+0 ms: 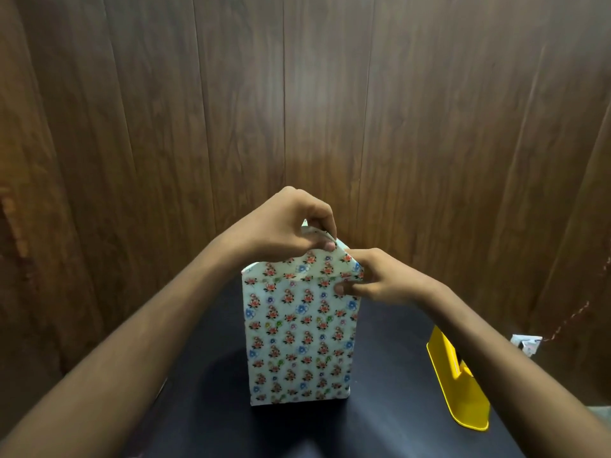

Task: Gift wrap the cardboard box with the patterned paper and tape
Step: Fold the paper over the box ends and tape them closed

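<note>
While upright, wrapped box [299, 338], both hands [291, 223] pinching top flap [325, 262].

Left hand [291, 223], right hand [380, 280], both bare, forearms bare, sleeveless in view

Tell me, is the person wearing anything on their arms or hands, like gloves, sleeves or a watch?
Nothing that shows. The left hand and right hand are bare, with no gloves, and no rings can be made out. Both forearms are uncovered right to the picture's edge, with no sleeve, watch or bracelet in view. The fingernails look short and plain.
</note>
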